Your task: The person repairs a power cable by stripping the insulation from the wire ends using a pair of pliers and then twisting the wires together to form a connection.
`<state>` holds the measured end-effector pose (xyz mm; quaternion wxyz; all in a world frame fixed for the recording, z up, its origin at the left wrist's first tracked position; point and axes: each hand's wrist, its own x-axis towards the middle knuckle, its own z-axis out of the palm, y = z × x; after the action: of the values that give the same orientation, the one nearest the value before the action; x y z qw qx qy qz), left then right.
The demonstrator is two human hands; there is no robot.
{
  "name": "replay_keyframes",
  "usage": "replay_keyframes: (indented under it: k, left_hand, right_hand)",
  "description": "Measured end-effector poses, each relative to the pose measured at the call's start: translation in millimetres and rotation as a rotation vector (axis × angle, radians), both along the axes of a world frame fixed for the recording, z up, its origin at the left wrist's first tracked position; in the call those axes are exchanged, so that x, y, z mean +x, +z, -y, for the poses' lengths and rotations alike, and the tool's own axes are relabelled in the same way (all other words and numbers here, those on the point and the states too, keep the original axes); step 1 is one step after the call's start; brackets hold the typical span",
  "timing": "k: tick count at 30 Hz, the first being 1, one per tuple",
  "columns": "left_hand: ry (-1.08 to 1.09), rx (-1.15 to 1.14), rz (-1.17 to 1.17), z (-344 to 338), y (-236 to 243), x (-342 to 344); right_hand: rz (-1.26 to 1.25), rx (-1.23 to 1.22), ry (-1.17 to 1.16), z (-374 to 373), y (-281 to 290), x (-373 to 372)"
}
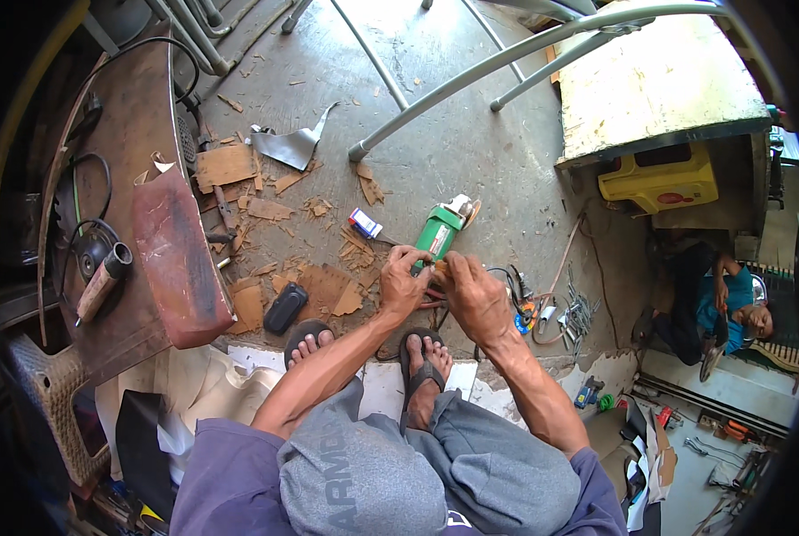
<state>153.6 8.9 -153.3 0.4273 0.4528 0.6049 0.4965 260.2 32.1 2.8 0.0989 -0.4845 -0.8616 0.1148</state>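
Observation:
A green angle grinder (436, 236) lies on the concrete floor in front of me, its silver head and disc (473, 213) pointing away. At its rear end both my hands come close together. My left hand (403, 282) has thumb and forefinger pinched; what is between them is too small to make out. My right hand (473, 297) is closed, with a small orange-brown piece (439, 266) showing at its fingertips. Below the hands, a reddish cord (434, 298) runs near my right foot. A small blue, white and red box (363, 223) lies left of the grinder.
Torn brown scraps (323, 290), a black case (285, 308) and a bent metal sheet (290, 147) litter the floor. Grey metal legs (435, 82) stand ahead. Wires (578, 314) lie at right, near another person (725, 299). A wooden bench (118, 179) is at left.

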Motion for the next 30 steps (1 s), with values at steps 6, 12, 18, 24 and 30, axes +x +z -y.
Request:
replay_keyframes:
  k: [6, 12, 18, 24, 30]
  left_hand:
    - [0.013, -0.017, 0.031, 0.7, 0.4, 2.4]
    - [0.022, -0.013, -0.031, 2.3, -3.0, 3.9]
    - [0.016, 0.009, -0.039, -0.5, -1.8, 6.5]
    - [0.022, 0.049, -0.084, 0.0, -4.4, 3.1]
    - [-0.010, 0.048, -0.080, 0.7, -8.3, 3.9]
  right_hand:
    - [0.012, 0.027, 0.057, -5.3, -0.3, 7.4]
    - [0.434, -0.161, -0.060, -16.2, 10.2, 4.7]
    - [0.326, -0.030, 0.299, -32.7, 26.0, 3.1]
    - [0.590, -0.374, 0.108, -45.2, 28.5, -21.4]
    - [0.425, -0.170, 0.324, -46.6, 16.4, -9.8]
